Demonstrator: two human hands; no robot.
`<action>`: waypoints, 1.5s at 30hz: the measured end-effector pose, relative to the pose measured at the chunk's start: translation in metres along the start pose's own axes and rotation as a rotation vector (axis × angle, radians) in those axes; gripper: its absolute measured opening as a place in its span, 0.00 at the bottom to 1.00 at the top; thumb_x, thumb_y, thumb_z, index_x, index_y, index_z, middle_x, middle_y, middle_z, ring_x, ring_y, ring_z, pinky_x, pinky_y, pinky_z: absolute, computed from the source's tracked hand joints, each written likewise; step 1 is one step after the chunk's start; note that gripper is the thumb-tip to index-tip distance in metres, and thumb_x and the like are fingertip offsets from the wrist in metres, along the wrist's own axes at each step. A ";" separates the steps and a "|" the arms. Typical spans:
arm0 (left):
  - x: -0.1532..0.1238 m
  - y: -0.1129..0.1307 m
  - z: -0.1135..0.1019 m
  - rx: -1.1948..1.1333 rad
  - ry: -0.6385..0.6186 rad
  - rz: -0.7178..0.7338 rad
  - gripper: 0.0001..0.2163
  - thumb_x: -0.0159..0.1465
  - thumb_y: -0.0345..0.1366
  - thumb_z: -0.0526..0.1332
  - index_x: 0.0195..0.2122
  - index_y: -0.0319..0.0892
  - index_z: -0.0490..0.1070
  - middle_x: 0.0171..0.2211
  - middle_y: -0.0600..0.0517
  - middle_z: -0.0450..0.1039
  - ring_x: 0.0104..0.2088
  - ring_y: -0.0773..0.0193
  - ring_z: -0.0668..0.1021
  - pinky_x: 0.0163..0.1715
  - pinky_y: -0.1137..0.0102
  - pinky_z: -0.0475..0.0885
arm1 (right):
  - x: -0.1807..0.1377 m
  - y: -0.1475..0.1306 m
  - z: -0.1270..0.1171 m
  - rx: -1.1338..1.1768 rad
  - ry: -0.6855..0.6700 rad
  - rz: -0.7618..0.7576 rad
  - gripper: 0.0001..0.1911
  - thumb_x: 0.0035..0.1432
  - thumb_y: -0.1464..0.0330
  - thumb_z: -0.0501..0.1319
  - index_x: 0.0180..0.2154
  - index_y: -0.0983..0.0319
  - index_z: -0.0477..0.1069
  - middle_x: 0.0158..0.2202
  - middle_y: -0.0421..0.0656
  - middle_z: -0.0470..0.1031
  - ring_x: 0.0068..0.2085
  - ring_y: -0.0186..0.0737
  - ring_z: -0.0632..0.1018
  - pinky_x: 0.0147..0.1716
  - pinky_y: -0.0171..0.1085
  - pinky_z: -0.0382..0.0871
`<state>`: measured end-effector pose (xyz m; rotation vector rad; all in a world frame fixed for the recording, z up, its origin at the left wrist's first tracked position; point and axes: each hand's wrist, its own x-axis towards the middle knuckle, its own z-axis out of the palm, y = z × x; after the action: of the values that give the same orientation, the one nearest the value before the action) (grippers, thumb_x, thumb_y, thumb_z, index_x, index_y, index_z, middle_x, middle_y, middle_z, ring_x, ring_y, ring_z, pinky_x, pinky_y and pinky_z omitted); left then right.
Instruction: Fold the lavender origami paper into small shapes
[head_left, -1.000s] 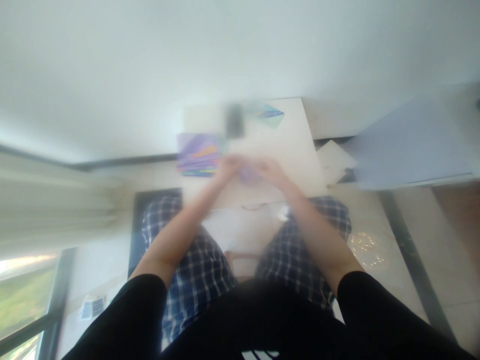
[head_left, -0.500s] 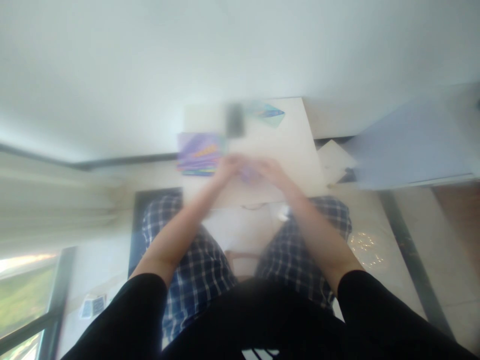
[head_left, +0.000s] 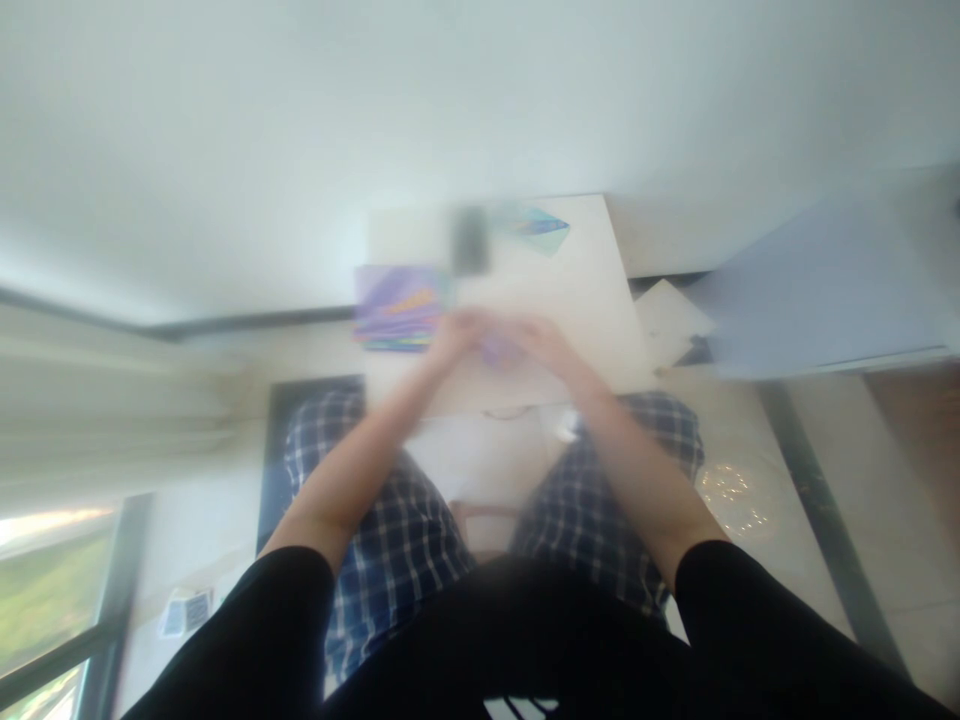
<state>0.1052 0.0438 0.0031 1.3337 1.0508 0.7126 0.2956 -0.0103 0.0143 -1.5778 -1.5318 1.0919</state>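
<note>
Over the small white table (head_left: pixel 555 290), my left hand (head_left: pixel 463 328) and my right hand (head_left: pixel 538 338) are close together. Both are closed on a small purple piece (head_left: pixel 496 348) that looks like folded paper; haze over the picture hides its exact shape and my fingertips. Just left of my left hand lies a flat purple pack (head_left: pixel 399 305) with orange marks and a multicoloured lower edge. Farther back are a blurred dark grey object (head_left: pixel 470 242) and a pale teal and blue folded shape (head_left: pixel 546 230), which looks like paper.
My knees in checked trousers (head_left: pixel 390 540) flank the table's near edge. Behind it rises a white wall (head_left: pixel 480 90). A large pale panel (head_left: pixel 825 290) stands to the right, with a cream box-like corner (head_left: pixel 667 320) beside it. Curtain (head_left: pixel 112 400) and window (head_left: pixel 52 600) are at left.
</note>
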 end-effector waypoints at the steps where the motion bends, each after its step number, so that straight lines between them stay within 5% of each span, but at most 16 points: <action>1: 0.000 0.000 0.000 0.003 0.004 -0.001 0.20 0.53 0.50 0.69 0.38 0.38 0.77 0.37 0.47 0.82 0.37 0.59 0.82 0.33 0.69 0.78 | 0.000 0.000 0.000 0.002 0.000 0.006 0.10 0.62 0.64 0.60 0.35 0.62 0.78 0.34 0.43 0.83 0.37 0.41 0.81 0.44 0.41 0.73; 9: 0.000 0.001 0.000 0.040 0.006 -0.010 0.18 0.54 0.50 0.68 0.36 0.39 0.77 0.36 0.47 0.81 0.37 0.60 0.81 0.33 0.70 0.77 | 0.000 -0.001 0.000 -0.010 0.001 0.010 0.10 0.61 0.64 0.61 0.34 0.62 0.79 0.35 0.43 0.83 0.39 0.41 0.81 0.46 0.41 0.74; 16: 0.001 -0.001 0.001 0.013 0.011 -0.027 0.19 0.55 0.49 0.67 0.40 0.40 0.75 0.39 0.48 0.80 0.38 0.61 0.81 0.34 0.70 0.76 | -0.001 -0.003 0.000 0.061 0.004 0.027 0.13 0.60 0.59 0.62 0.32 0.62 0.78 0.31 0.42 0.83 0.33 0.38 0.81 0.37 0.37 0.75; 25: 0.003 0.006 0.004 -0.081 0.026 -0.109 0.16 0.59 0.39 0.64 0.47 0.42 0.69 0.40 0.50 0.77 0.36 0.64 0.81 0.35 0.69 0.78 | 0.002 0.001 -0.003 0.254 0.211 0.101 0.26 0.50 0.44 0.65 0.32 0.62 0.77 0.30 0.43 0.81 0.31 0.37 0.80 0.29 0.34 0.75; 30: 0.000 0.005 0.001 0.037 0.000 -0.014 0.13 0.57 0.40 0.64 0.41 0.41 0.74 0.45 0.47 0.78 0.41 0.61 0.81 0.36 0.69 0.79 | 0.003 -0.001 -0.005 0.297 0.305 0.163 0.23 0.52 0.48 0.65 0.34 0.63 0.78 0.32 0.45 0.82 0.33 0.37 0.80 0.29 0.33 0.75; 36: 0.001 0.005 -0.001 0.108 -0.046 0.046 0.14 0.53 0.36 0.66 0.41 0.42 0.77 0.47 0.46 0.79 0.46 0.56 0.80 0.39 0.66 0.80 | 0.008 0.012 -0.002 0.398 0.327 0.187 0.26 0.49 0.56 0.69 0.48 0.60 0.74 0.39 0.43 0.83 0.37 0.38 0.82 0.33 0.35 0.79; 45: 0.004 -0.001 0.000 0.090 -0.025 0.047 0.14 0.59 0.45 0.65 0.42 0.43 0.77 0.48 0.46 0.80 0.45 0.57 0.81 0.40 0.66 0.79 | 0.001 -0.005 -0.002 0.415 0.198 0.235 0.18 0.58 0.54 0.64 0.41 0.61 0.79 0.35 0.44 0.84 0.33 0.38 0.84 0.30 0.33 0.79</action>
<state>0.1062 0.0470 0.0014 1.4449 1.0450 0.6886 0.2956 -0.0085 0.0194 -1.5402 -0.9335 1.2446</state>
